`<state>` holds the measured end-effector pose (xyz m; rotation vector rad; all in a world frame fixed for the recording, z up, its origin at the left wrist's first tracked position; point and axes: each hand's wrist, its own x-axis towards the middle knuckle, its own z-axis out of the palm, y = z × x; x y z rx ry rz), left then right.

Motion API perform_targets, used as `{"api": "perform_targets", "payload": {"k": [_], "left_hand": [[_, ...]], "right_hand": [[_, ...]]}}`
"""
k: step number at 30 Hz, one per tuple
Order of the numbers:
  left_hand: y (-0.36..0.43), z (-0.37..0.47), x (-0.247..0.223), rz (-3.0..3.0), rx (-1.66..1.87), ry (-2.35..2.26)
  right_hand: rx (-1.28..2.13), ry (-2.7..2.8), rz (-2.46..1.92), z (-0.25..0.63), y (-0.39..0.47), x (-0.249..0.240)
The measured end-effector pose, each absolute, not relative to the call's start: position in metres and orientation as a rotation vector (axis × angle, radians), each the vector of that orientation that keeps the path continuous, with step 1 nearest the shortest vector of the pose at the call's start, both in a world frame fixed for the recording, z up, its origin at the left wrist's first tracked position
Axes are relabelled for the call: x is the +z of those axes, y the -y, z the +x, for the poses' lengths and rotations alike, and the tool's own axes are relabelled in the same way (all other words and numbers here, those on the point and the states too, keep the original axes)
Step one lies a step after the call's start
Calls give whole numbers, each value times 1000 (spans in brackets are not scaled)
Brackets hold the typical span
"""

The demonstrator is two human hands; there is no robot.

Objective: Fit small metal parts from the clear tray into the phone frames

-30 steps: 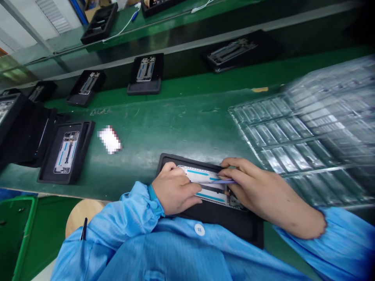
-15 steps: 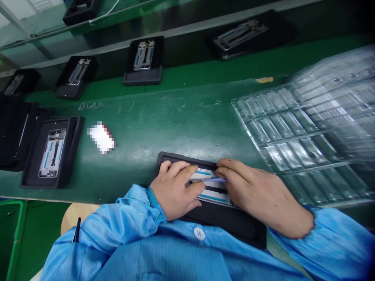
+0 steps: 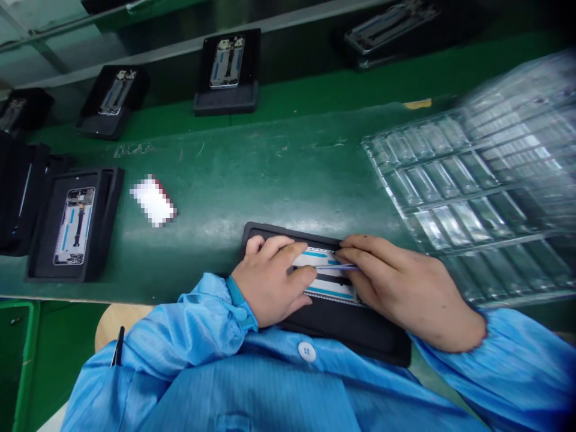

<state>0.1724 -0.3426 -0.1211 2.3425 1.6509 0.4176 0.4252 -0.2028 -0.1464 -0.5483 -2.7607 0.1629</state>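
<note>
A black foam tray [image 3: 342, 321] lies at the table's front edge, with a phone frame [image 3: 330, 288] in it showing blue strips and a dark central band. My left hand [image 3: 274, 279] rests over the left end of the frame, fingers apart, its fingertips touching the frame. My right hand [image 3: 396, 282] lies over the right end and pinches a thin purplish tool [image 3: 337, 267]. The tool's tip points left, close to my left fingertips. Both hands hide the ends of the frame.
On the left another foam tray [image 3: 40, 258] holds a phone frame [image 3: 76, 227]. Clear plastic trays [image 3: 454, 198] lie at the right. More black trays [image 3: 225, 102] stand along the back. A blurred-out white item [image 3: 154, 201] lies left of centre.
The view has shifted slightly, so background objects sit higher in the picture. Both hands stay over the frame, with the tool still between them and only slightly changed in angle.
</note>
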Motion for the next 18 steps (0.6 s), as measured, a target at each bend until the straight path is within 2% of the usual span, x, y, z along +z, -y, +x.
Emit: {"api": "perform_targets", "payload": {"k": [14,18], "left_hand": [[341,171,-120,2318,390,-1640],[341,171,-121,2319,403,-1639]], "right_hand": [[0,2789,-518,423,216,-141],[88,2770,-538,421,216,-144]]}}
